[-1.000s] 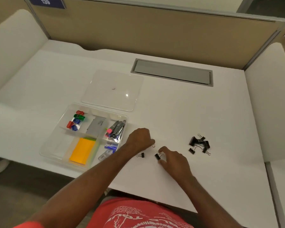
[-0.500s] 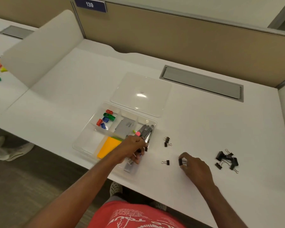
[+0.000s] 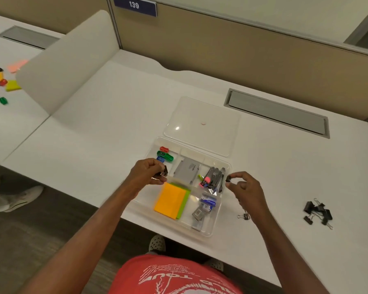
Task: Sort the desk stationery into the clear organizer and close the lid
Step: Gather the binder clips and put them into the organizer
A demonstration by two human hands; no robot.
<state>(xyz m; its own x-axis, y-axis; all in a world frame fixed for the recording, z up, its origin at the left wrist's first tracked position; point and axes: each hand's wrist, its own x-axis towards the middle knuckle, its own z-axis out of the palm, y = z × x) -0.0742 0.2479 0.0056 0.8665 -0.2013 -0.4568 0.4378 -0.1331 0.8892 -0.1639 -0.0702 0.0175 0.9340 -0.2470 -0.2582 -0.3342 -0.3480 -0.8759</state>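
Over the organizer, each hand's fingers seemingly pinch a binder clip.

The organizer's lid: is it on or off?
Off. The clear lid lies flat on the desk behind the organizer, whose compartments are uncovered.

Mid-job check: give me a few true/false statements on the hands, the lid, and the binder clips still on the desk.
1. The left hand holds a black binder clip over the clear organizer. True.
2. The lid is closed on the organizer. False: it lies open behind it.
3. The right hand is empty. False: it pinches a small black clip.
4. A pile of binder clips remains on the desk. True.
5. The orange sticky notes lie outside the organizer. False: they sit inside.
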